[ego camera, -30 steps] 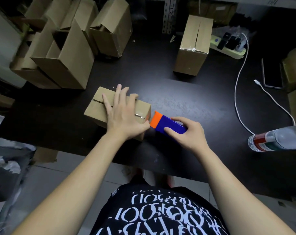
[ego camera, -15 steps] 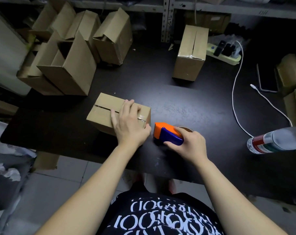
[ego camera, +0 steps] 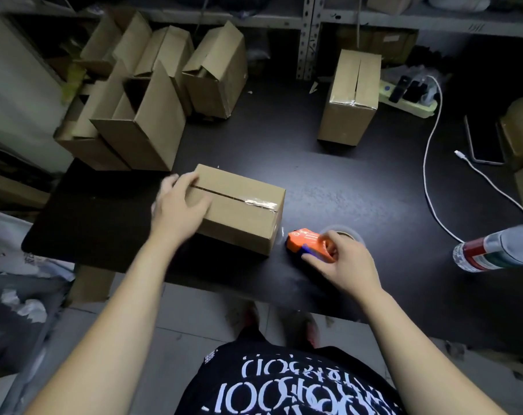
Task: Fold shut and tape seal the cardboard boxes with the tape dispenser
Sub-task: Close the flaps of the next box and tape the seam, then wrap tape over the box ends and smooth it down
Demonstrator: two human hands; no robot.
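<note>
Black table (ego camera: 329, 181), storeroom shelving behind. Box (ego camera: 242, 217) in work sits mid-frame with its flaps folded down. Centre seam (ego camera: 215, 191) is bare along most of its length. Shiny tape (ego camera: 261, 202) covers only the right end and wraps down that side.

Left hand (ego camera: 179, 205) lies on the box's left end, fingers loosely spread. It's blurred, so can't tell exact contact. Right hand (ego camera: 350, 265) is curled round the tape dispenser (ego camera: 306, 242), which rests on the table just beside the box's lower-right corner.

My read of the step: tape the seam.
- Hold the flaps flat with the left palm, off the seam line.
- Start the dispenser on a side wall and pull straight along the slit.
- Overlap onto the opposite wall, then cut clean.

Around:
- Pile of open boxes (ego camera: 140, 124) upper left, untaped, probably next.
- Sealed box (ego camera: 350, 97) upper centre-right.
- Bottle (ego camera: 493, 250) lying at the right edge.
- White cable (ego camera: 431, 163) on the right.
- Power strip (ego camera: 410, 100) upper right.

None of these sit in the pull path. The left hand lies across the seam, so it's the main obstruction.
</note>
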